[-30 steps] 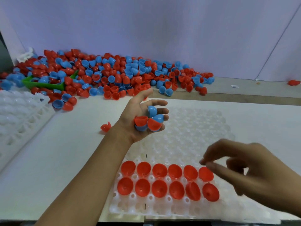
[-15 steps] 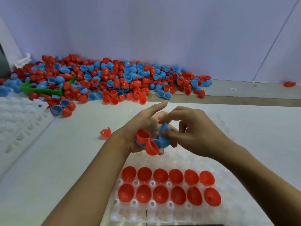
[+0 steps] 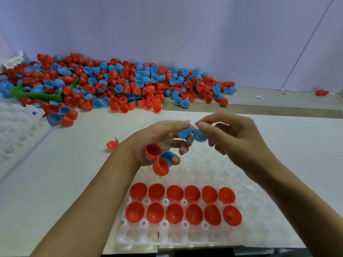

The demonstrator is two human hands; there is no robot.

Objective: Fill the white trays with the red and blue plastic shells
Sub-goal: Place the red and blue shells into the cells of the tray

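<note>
A white dimpled tray (image 3: 207, 236) lies in front of me with two rows of red shells (image 3: 182, 203) seated in its near cups. My left hand (image 3: 159, 143) hovers above the tray, palm cupping several red and blue shells (image 3: 157, 160) and fingertips pinching one blue shell (image 3: 184, 132). My right hand (image 3: 230, 138) meets it, thumb and fingers closed on another blue shell (image 3: 200, 135) that touches the first. A big heap of loose red and blue shells (image 3: 115, 84) spreads along the back wall.
A green bin (image 3: 37, 94) sits half buried in the heap at the left. More white trays (image 3: 16, 130) are stacked at the left edge. A single broken red shell (image 3: 112, 144) lies on the table left of my wrist. One stray red shell (image 3: 322, 92) rests far right.
My right hand came up from the tray's right side to my left hand and took hold of a blue shell; the two blue shells are now being drawn apart at the fingertips.
</note>
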